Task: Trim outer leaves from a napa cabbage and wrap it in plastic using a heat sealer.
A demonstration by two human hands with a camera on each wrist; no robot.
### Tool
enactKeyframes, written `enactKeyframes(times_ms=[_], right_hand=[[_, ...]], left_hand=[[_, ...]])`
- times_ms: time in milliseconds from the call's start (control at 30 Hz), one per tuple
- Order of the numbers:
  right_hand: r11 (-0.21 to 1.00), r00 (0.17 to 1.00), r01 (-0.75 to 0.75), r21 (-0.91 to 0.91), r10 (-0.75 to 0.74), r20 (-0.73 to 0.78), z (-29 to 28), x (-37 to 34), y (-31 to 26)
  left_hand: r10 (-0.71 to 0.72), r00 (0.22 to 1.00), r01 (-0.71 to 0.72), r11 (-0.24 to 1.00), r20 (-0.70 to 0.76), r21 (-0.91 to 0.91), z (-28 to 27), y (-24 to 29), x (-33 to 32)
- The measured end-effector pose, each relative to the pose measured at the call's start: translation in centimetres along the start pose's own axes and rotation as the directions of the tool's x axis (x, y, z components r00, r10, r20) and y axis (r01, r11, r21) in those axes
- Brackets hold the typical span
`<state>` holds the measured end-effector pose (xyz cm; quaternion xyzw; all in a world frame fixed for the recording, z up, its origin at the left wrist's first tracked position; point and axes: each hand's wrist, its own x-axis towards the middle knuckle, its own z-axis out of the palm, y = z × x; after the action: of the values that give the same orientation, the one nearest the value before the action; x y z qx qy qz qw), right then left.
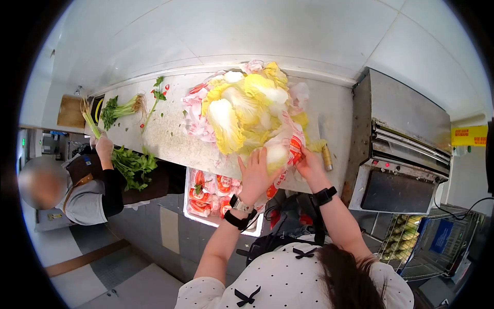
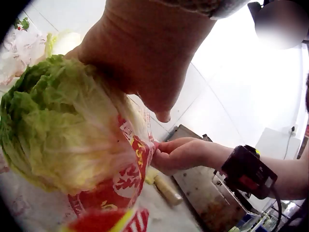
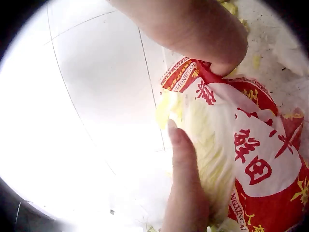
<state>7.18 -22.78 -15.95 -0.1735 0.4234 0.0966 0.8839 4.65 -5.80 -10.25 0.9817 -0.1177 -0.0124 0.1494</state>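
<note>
A napa cabbage (image 2: pixel 72 130) with pale ribs and frilly green-yellow leaves lies at the near edge of the counter. My left hand (image 1: pixel 256 175) spans it, fingers on its side and thumb apart; some of the fingers are hidden in the left wrist view. Around part of the cabbage lies a red-and-white printed wrapper (image 3: pixel 268 159) with large characters. My right hand (image 1: pixel 310 167) pinches an edge of that wrapper just right of the cabbage. Beyond both hands is a heap of yellow-white napa cabbages (image 1: pixel 224 116) on crumpled wrappers.
A knife (image 1: pixel 327 157) lies right of the heap, near a metal machine (image 1: pixel 401 149). Below the counter stands a white box (image 1: pixel 209 221) of red-printed packs. At left, another person (image 1: pixel 90 190) handles leafy celery (image 1: pixel 135 167). A wire cart (image 1: pixel 437 242) is at lower right.
</note>
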Motion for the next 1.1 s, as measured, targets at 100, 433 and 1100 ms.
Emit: enactKeyframes(times_ms=[100, 433, 1100], right_hand=[[0.996, 0.999, -0.026, 0.085, 0.023, 0.033, -0.8, 1.4, 0.2], [0.962, 1.0, -0.017, 0.274, 0.014, 0.013, -2.3, 2.8, 1.6], [0.878, 0.89, 0.45, -0.16, -0.456, 0.0, 0.4, 0.1, 3.6]], left_hand=[[0.031, 0.998, -0.027, 0.996, -0.059, 0.082, -0.8, 0.5, 0.6], [0.129, 0.992, -0.129, 0.991, -0.015, -0.027, 1.0, 2.5, 2.4], [0.07, 0.998, -0.066, 0.897, -0.005, -0.438, -0.6, -4.8, 3.8]])
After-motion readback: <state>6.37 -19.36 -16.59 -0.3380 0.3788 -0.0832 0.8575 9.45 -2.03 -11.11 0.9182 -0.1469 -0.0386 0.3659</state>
